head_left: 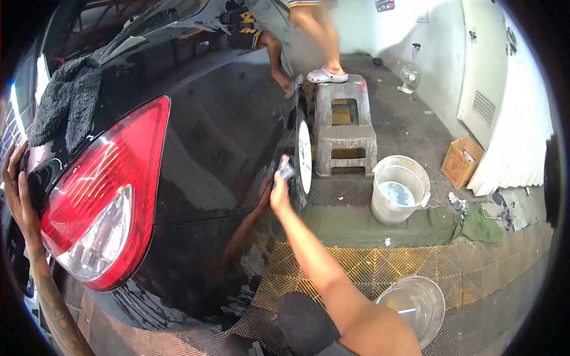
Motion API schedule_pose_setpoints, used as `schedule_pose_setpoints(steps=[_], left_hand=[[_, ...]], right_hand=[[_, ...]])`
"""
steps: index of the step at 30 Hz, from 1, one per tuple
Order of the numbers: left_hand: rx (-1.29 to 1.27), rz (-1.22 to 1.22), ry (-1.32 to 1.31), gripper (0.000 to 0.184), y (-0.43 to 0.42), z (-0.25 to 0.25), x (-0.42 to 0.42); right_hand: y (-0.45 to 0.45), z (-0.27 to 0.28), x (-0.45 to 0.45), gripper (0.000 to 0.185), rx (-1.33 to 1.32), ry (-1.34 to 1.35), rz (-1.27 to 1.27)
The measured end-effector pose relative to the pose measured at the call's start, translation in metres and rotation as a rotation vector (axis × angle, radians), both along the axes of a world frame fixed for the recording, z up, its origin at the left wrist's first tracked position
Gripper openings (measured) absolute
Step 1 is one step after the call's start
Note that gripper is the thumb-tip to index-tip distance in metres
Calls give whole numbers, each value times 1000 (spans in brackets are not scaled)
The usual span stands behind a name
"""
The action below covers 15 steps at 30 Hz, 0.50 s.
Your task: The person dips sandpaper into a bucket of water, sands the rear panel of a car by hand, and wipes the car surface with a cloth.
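My right hand (279,191) is closed round a small, pale, shiny thing (286,168) that I cannot make out, close to the side of a wet black car (217,136) near its wheel arch. At the far left, my left hand (19,193) rests with its fingers spread on the car's rear, beside the red tail light (113,190). A dark grey cloth (74,98) lies on the bodywork just above the light, not touched by either hand.
Another person's leg (320,35) stands on a grey step stool (346,133) ahead. A bucket (399,207) is right of the stool, a second bucket (428,320) sits near my right arm, and a cardboard box (460,165) is by the wall.
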<state>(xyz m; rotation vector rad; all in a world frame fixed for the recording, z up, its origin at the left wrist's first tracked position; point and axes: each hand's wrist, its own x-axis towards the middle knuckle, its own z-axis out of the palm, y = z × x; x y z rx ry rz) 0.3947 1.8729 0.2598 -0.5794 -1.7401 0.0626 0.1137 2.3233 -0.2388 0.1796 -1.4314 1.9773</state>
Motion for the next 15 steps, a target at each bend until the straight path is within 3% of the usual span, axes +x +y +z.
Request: schedule_pose_setpoints(steps=[2, 5, 6, 10, 12, 14, 15], left_hand=[[-15, 10, 10, 52, 1, 2, 2], [-28, 18, 26, 52, 1, 3, 3], [-34, 26, 23, 52, 2, 2, 3], [-34, 36, 17, 47, 3, 2, 2], [-50, 32, 11, 45, 6, 6, 2], [-43, 35, 31, 46, 8, 6, 4], [-42, 40, 4, 46, 7, 7, 4]], right_hand=[[20, 29, -3, 47, -309, -134, 84], [12, -19, -24, 50, -162, -83, 149], [-19, 6, 17, 52, -352, 130, 153], [-28, 3, 39, 44, -182, 94, 22], [9, -4, -12, 40, 70, -99, -66], [-5, 22, 11, 39, -20, -61, -170], [-19, 2, 14, 41, -208, -15, 16]])
